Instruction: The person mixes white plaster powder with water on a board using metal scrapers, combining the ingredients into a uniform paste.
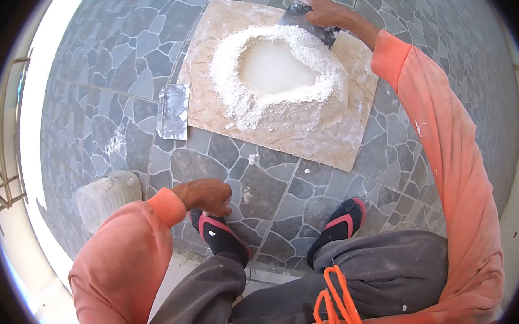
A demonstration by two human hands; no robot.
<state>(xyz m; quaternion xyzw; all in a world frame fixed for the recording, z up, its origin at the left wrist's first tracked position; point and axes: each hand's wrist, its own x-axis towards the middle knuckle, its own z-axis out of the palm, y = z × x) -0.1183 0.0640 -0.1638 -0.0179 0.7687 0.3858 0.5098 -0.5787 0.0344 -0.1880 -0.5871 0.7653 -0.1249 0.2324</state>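
My right hand [326, 13] grips a wide metal scraper [294, 17] at the far edge of a ring of white powder [239, 107]. The scraper's blade leans against the powder's outer slope, smeared with white. Pale, milky liquid [275, 67] pools in the middle of the ring. Underneath lies a beige marbled tile [323, 150], set at an angle on the floor. My left hand [207, 197] hangs loosely curled above my left foot, with nothing visible in its fingers. A second flat metal scraper [175, 112] lies at the tile's left edge.
A whitish, translucent container [110, 196] stands on the left, beside my left sleeve. Grey stone-patterned floor tiles [204, 165] surround the board, with white powder specks on them. My feet, in dark sandals with red straps [347, 219], are just below the board.
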